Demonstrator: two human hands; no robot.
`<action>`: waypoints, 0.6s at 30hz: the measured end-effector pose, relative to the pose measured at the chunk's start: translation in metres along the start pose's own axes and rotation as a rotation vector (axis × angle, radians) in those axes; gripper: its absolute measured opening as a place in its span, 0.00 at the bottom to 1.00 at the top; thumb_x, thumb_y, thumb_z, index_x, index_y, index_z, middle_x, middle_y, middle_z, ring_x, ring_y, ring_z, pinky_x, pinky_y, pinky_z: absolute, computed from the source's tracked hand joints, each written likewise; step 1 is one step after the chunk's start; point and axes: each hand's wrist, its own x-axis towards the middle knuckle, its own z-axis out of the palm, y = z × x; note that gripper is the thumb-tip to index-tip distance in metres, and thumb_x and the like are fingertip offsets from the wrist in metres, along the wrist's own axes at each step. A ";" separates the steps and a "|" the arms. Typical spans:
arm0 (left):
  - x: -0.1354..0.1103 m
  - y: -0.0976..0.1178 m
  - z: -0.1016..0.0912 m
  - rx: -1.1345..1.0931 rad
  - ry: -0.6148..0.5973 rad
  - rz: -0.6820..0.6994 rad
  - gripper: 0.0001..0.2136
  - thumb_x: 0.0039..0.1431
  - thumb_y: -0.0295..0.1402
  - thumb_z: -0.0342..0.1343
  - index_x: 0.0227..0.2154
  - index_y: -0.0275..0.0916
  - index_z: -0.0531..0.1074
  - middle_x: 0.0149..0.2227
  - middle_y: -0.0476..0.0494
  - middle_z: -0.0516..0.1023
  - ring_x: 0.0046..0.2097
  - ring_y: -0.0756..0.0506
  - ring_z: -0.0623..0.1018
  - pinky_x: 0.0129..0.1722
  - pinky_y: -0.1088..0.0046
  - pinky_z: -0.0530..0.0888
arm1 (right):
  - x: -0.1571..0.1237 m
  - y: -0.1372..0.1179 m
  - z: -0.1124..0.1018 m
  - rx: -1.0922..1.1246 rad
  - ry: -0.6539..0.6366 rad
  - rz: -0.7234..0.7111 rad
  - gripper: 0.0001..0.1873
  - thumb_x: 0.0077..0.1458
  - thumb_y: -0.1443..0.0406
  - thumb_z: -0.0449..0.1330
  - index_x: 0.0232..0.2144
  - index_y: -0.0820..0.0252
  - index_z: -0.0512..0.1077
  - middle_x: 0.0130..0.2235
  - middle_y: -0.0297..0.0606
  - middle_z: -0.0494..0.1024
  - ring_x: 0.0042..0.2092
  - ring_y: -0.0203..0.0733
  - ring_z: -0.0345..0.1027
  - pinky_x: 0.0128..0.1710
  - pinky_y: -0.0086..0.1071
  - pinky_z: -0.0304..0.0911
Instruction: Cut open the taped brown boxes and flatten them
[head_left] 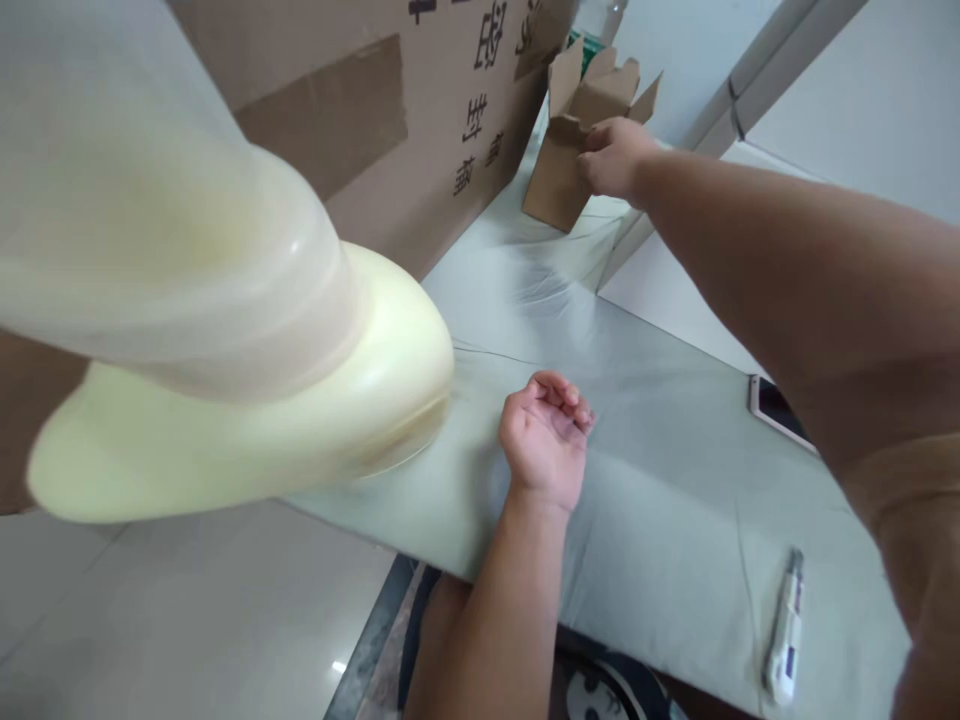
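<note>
My right arm reaches far across the table, and my right hand (pixel 615 158) grips the side of a small open cardboard box (pixel 559 175) whose flaps stand up. My left hand (pixel 546 435) rests on the grey-green cloth (pixel 660 480) near the table's front edge. It lies palm up with the fingers curled in loosely, and nothing shows in it. Just left of this hand, a large pale yellow rubbery object (pixel 247 400) fills the left of the view, close to the camera and blurred.
A big cardboard carton (pixel 390 110) with printed characters and brown tape stands behind the yellow object. A phone (pixel 776 408) lies at the cloth's right edge. A white pen-like tool (pixel 784 630) lies near the front right. Pale floor tiles show below left.
</note>
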 end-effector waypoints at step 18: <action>-0.005 -0.019 -0.020 0.634 -0.069 0.833 0.21 0.63 0.53 0.46 0.48 0.46 0.70 0.55 0.41 0.74 0.61 0.39 0.72 0.59 0.59 0.66 | -0.430 -0.061 -0.153 0.021 0.315 -0.431 0.16 0.59 0.72 0.60 0.20 0.54 0.67 0.23 0.34 0.74 0.26 0.39 0.74 0.21 0.31 0.64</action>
